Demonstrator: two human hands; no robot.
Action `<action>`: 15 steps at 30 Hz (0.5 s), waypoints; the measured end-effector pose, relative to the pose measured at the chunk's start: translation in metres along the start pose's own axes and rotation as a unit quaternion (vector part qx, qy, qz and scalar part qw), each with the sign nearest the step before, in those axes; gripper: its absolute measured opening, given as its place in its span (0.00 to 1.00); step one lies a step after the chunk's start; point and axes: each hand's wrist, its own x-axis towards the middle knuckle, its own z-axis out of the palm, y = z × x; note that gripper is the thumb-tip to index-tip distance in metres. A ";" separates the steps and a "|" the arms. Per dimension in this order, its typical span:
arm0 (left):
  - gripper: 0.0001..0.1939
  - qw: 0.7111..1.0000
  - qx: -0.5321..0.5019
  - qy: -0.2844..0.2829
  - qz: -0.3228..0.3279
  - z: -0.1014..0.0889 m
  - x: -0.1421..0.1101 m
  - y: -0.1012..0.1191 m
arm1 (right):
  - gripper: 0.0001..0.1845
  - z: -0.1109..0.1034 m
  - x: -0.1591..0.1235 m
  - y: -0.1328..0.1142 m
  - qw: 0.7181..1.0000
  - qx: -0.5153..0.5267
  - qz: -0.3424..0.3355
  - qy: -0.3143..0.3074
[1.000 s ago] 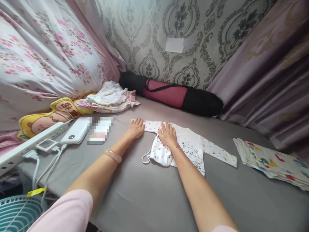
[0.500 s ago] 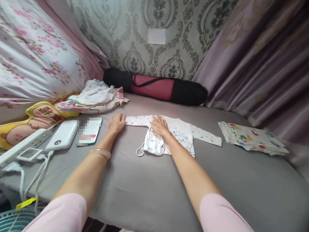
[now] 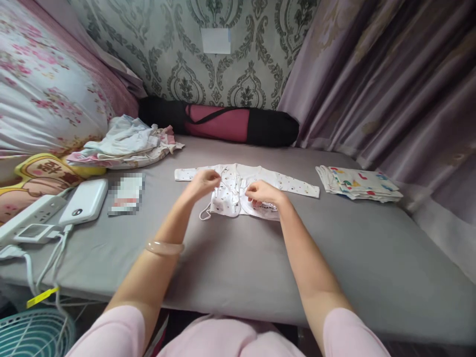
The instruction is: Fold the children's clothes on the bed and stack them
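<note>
A small white baby top (image 3: 226,198) with tiny printed motifs lies spread on the grey sheet, both sleeves stretched out sideways. One loop of its tie cord sticks out at the lower left. Above the left part of its front, my left hand (image 3: 203,184) has thumb and fingers pinched together. My right hand (image 3: 263,192) is closed in a pinch over the middle of the front, covering some of the printed drawing. Whatever the fingertips hold, perhaps thin ties of the top, is too small to make out.
Folded cloth with a colourful print (image 3: 359,183) lies at the right. Heaped baby clothes (image 3: 130,141) and a long black-and-red bag (image 3: 219,123) sit at the back. Left are a phone (image 3: 126,194), a white power bank (image 3: 84,201), a power strip (image 3: 35,218) with cables and a yellow cushion (image 3: 44,173).
My left hand has left the left sleeve and come in to the front of the top. My right hand has lifted from flat on the cloth and moved rightward into a pinch. The view has shifted.
</note>
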 end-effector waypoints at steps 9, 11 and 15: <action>0.10 0.987 0.163 -0.010 0.010 0.083 -0.022 0.025 | 0.16 0.026 -0.018 -0.009 0.971 -0.241 0.005 0.007; 0.08 0.984 0.173 -0.009 0.031 0.084 -0.025 0.018 | 0.13 0.028 -0.022 -0.014 0.964 -0.264 0.021 0.025; 0.11 0.976 0.207 -0.006 0.067 0.083 -0.034 0.011 | 0.04 0.024 -0.022 -0.015 0.968 -0.248 0.030 0.022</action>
